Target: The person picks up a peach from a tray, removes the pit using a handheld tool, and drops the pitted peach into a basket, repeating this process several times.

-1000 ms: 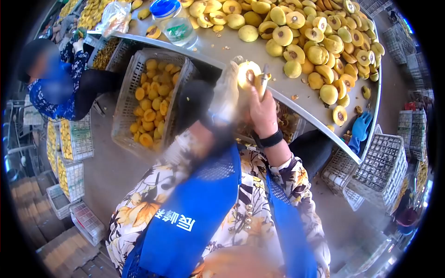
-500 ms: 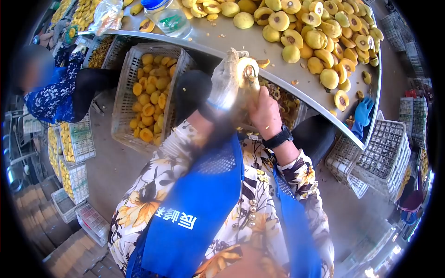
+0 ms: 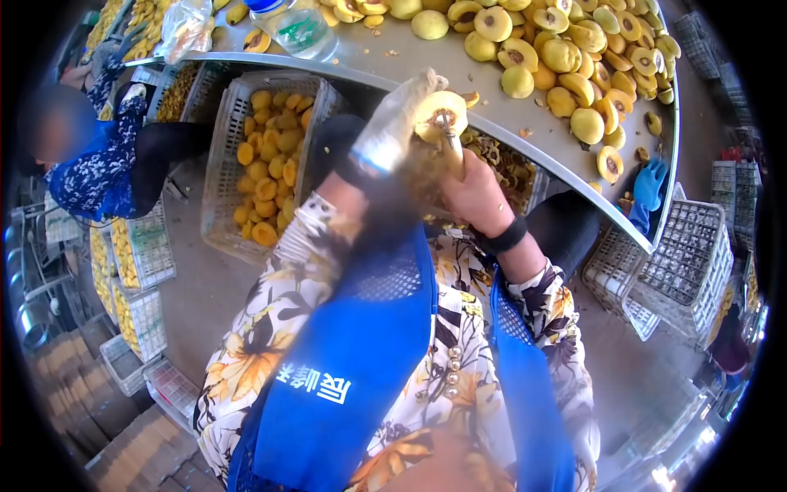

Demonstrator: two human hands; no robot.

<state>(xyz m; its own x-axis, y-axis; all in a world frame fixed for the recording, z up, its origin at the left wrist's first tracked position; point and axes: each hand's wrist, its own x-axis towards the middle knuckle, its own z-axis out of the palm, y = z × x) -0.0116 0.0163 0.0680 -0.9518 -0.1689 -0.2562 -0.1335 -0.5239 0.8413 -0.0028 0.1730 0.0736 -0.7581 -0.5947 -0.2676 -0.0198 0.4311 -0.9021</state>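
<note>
My left hand (image 3: 395, 121), in a whitish glove, grips a yellow peach half (image 3: 432, 107) with its cut face turned up. Bare but for a black band at the wrist, my right hand (image 3: 478, 195) is closed around the handle of a pitting tool (image 3: 452, 152). The tool's metal end rests against the middle of the peach half, and the exact depth of the tip is hidden. Both hands are over the near edge of the metal table (image 3: 393, 61). Beneath them, dark pits and scraps (image 3: 510, 174) show in a container.
Halved peaches (image 3: 566, 61) are heaped on the table, near a blue glove (image 3: 648, 187) and a clear jug (image 3: 305, 34). A crate (image 3: 215, 176) of peach halves stands on the left. Stacked crates (image 3: 684, 258) are at right. Another person (image 3: 94, 176) sits at far left.
The peach half has tilted so its cut face shows more fully, and both hands have shifted slightly. The tool's loop, visible before, is now partly sunk or hidden at the fruit's centre.
</note>
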